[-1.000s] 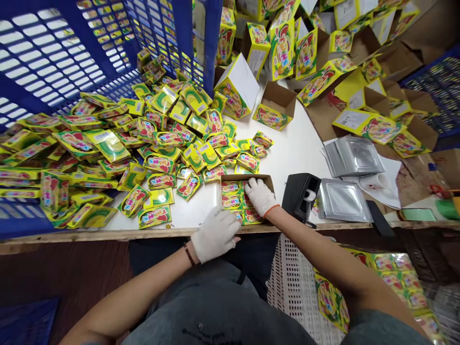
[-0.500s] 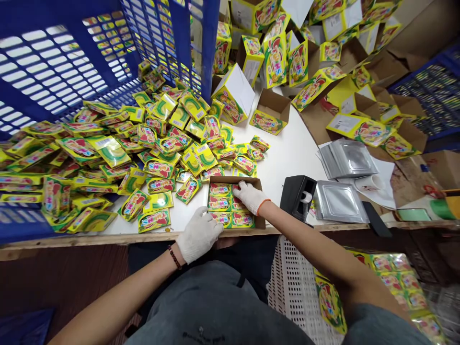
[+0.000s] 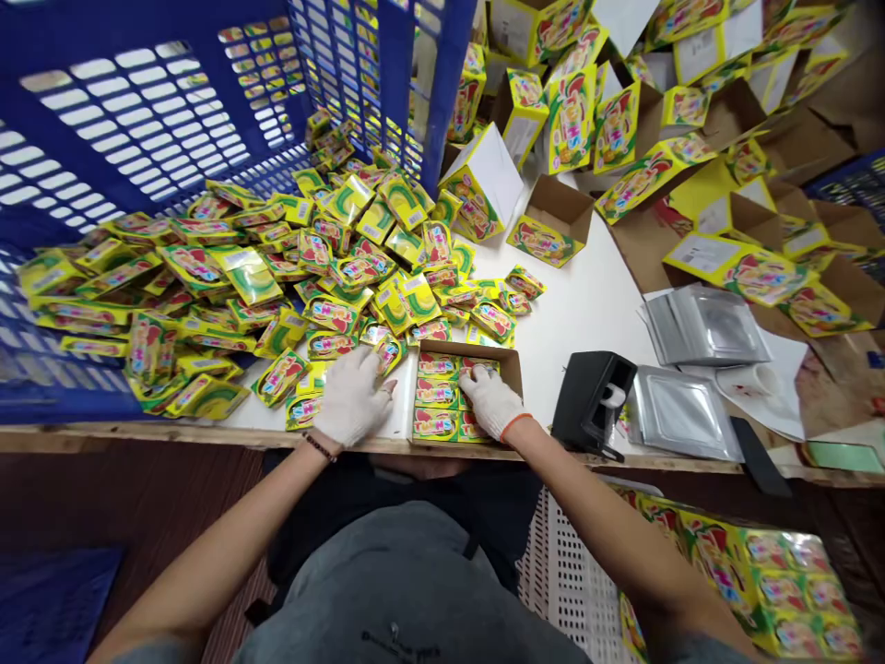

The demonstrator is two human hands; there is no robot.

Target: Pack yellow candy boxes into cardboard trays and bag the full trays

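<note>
A shallow cardboard display box (image 3: pixel 510 367) lies on the table in front of me, with small yellow-green candy packs (image 3: pixel 436 394) set in rows inside it. My right hand (image 3: pixel 489 402), in a white knit glove with an orange cuff, rests on the right-hand packs in the box, its fingers slightly bent and not wrapped round any. My left hand (image 3: pixel 354 397), also gloved, is left of the box over the loose packs. Its fingers are apart, reaching near a loose pack (image 3: pixel 388 352), and the palm hides some packs beneath.
A tipped blue crate (image 3: pixel 170 120) spills a large heap of packs (image 3: pixel 253 272) leftward. Empty display boxes (image 3: pixel 553 221) pile up at the back right. A black tape dispenser (image 3: pixel 587 401) and clear plastic trays (image 3: pixel 684 410) stand to the right. Below is a white perforated crate (image 3: pixel 563 553).
My left hand has moved from the box's left edge leftward onto the loose packs, its fingers reaching forward. My right hand stays on the packs in the box. The camera view has shifted left.
</note>
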